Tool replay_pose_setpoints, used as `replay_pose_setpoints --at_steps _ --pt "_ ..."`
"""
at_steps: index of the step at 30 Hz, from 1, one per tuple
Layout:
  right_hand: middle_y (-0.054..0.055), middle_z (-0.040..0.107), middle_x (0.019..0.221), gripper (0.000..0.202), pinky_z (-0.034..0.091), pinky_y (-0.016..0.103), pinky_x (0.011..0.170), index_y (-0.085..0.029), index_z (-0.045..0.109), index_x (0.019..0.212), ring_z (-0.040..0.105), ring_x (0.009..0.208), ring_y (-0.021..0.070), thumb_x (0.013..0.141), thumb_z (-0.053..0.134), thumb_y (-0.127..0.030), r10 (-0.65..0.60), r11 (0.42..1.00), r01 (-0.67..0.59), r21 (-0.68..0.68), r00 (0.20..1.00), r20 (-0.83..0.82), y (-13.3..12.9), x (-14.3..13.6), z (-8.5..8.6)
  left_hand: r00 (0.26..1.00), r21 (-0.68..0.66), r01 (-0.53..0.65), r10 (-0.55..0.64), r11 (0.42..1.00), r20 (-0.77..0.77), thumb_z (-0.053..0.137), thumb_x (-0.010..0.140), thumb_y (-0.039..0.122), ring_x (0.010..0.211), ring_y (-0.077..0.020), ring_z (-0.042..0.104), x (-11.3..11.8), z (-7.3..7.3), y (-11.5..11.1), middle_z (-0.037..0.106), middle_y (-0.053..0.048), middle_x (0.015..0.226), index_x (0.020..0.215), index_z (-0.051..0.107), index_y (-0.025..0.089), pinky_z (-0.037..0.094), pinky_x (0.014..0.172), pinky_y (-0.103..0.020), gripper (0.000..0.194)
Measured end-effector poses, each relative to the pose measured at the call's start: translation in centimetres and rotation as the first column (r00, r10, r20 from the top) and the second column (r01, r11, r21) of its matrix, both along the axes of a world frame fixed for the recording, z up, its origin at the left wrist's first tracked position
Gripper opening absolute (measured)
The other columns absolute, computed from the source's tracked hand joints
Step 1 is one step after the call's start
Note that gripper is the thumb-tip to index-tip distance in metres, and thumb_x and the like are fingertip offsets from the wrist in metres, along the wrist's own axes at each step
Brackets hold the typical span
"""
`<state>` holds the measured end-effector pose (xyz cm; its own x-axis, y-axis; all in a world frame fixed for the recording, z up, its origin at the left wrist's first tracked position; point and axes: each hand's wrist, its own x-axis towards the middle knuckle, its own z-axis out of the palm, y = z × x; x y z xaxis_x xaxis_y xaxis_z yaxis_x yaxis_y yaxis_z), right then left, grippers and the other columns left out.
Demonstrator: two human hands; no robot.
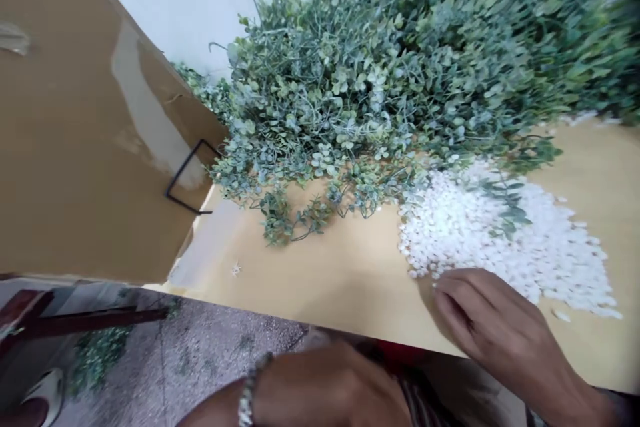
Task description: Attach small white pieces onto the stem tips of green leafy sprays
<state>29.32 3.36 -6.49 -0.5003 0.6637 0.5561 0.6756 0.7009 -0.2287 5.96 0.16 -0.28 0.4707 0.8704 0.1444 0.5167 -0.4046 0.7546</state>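
Note:
My right hand (pixel 493 317) rests at the near edge of a spread of small white pieces (pixel 450 220). Its fingers are curled together, and whatever they hold is too small or hidden to name. Low in the middle is my left hand (pixel 340 380), smeared by motion, with a bracelet (pixel 247 393) at the wrist and its fingers out of sight. A loose leafy sprig (pixel 507 203) lies on top of the white pieces. Behind them rises a big heap of artificial green foliage (pixel 350 80), and a small stem of leaves (pixel 285 220) lies in front of it.
The tan tabletop (pixel 345 273) carries all this. At left stands a cardboard panel (pixel 100 147) with a bent black wire (pixel 183 173) against it. Below are a dark red bar (pixel 100 321), fallen greenery (pixel 100 357) and a shoe (pixel 47 397) on the floor.

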Motion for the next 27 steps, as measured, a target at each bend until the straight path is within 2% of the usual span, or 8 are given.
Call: replay_pose_setpoints --at_steps 2,3,5,7,11,16,21,27 --pt "0.008 0.061 0.085 0.01 0.043 0.036 0.081 -0.016 0.054 0.085 0.058 0.083 0.0204 0.081 0.056 -0.007 -0.008 1.0 0.007 -0.008 0.999 -0.051 -0.2 0.2 -0.3 0.998 0.164 -0.05 0.057 0.985 -0.037 0.049 0.085 0.034 0.069 -0.0182 0.064 -2.5 1.9 1.6 0.068 -0.004 0.074 0.077 0.066 0.026 0.053 0.061 -0.028 0.02" --pt "0.008 0.061 0.086 0.01 0.043 0.037 0.082 -0.016 0.054 0.086 0.057 0.084 0.0204 0.082 0.055 -0.008 -0.008 1.0 0.007 -0.02 0.998 -0.066 -0.2 0.3 -0.5 0.963 0.276 -0.198 0.239 0.941 -0.125 0.043 0.088 0.026 0.073 -0.0187 0.063 -3.4 2.4 2.9 0.068 -0.007 0.077 0.081 0.065 0.023 0.052 0.066 -0.03 0.023" --pt "0.008 0.06 0.085 0.009 0.043 0.036 0.083 -0.016 0.053 0.085 0.057 0.085 0.0202 0.082 0.054 -0.008 0.003 0.999 -0.007 -0.048 0.996 -0.094 -0.3 0.5 -0.7 0.783 0.418 -0.32 0.486 0.85 -0.388 0.043 0.087 0.024 0.076 -0.0222 0.06 -4.6 2.4 6.2 0.065 -0.01 0.075 0.078 0.063 0.018 0.049 0.073 -0.036 0.024" --pt "0.007 0.059 0.084 0.009 0.043 0.035 0.082 -0.017 0.053 0.085 0.058 0.084 0.0196 0.083 0.054 -0.008 0.026 0.997 -0.033 -0.07 0.994 -0.107 -0.2 0.5 -0.8 0.662 0.453 -0.289 0.518 0.843 -0.541 0.043 0.085 0.022 0.075 -0.0244 0.058 -4.9 1.7 9.5 0.062 -0.012 0.071 0.066 0.061 0.015 0.045 0.077 -0.041 0.027" --pt "0.008 0.061 0.09 0.017 0.044 0.035 0.084 -0.016 0.056 0.1 0.059 0.086 0.0201 0.084 0.054 -0.011 0.04 0.997 -0.047 -0.064 0.993 -0.107 0.0 0.4 -0.6 0.665 0.432 -0.262 0.486 0.863 -0.568 0.05 0.077 0.021 0.073 -0.0242 0.057 -4.3 -0.2 13.0 0.06 -0.01 0.064 0.054 0.055 0.016 0.044 0.073 -0.039 0.024" --pt "0.008 0.061 0.092 0.019 0.047 0.032 0.077 -0.018 0.058 0.101 0.061 0.083 0.0194 0.086 0.05 -0.012 0.039 0.994 -0.054 -0.091 0.986 -0.161 0.0 0.7 -0.1 0.72 0.42 -0.286 0.482 0.861 -0.499 0.044 0.074 0.009 0.072 -0.0212 0.055 -4.2 -0.2 11.6 0.06 -0.007 0.069 0.059 0.052 0.016 0.041 0.069 -0.035 0.018" --pt "0.007 0.06 0.086 0.016 0.046 0.029 0.07 -0.017 0.058 0.096 0.059 0.078 0.0166 0.083 0.054 -0.009 0.058 0.992 -0.078 -0.102 0.982 -0.18 0.2 0.8 0.3 0.798 0.407 -0.372 0.512 0.834 -0.318 0.041 0.085 0.017 0.062 -0.0141 0.054 -4.5 0.5 7.7 0.058 -0.001 0.067 0.079 0.053 0.016 0.04 0.059 -0.026 0.013" --pt "0.004 0.062 0.083 0.017 0.046 0.028 0.07 -0.02 0.057 0.096 0.06 0.076 0.0156 0.083 0.055 -0.01 0.049 0.981 -0.09 -0.173 0.973 -0.225 0.2 0.4 1.1 0.895 0.235 -0.445 0.433 0.864 0.105 0.045 0.087 0.017 0.063 -0.0104 0.054 -2.6 -2.0 4.4 0.057 0.001 0.07 0.089 0.054 0.017 0.041 0.061 -0.022 0.009"
